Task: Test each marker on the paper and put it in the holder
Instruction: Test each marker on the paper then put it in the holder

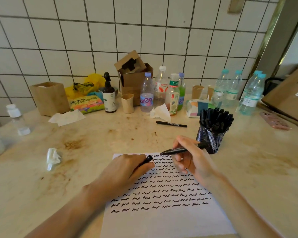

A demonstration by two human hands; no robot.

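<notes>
From the head camera, your right hand (189, 157) pinches a marker (184, 149) between thumb and fingers, its uncapped tip hovering just above the top row of squiggles, angled for writing. Your left hand (127, 167) rests on the paper (170, 220), pinning it down, its fingers curled round the cap (149, 158), likely kept ready for recapping. The holder (211, 138), packed with markers, stands just beyond your right hand, an easy reach. One spare marker (171, 124) lies on the counter (93, 143), apart from both hands, probably untested.
</notes>
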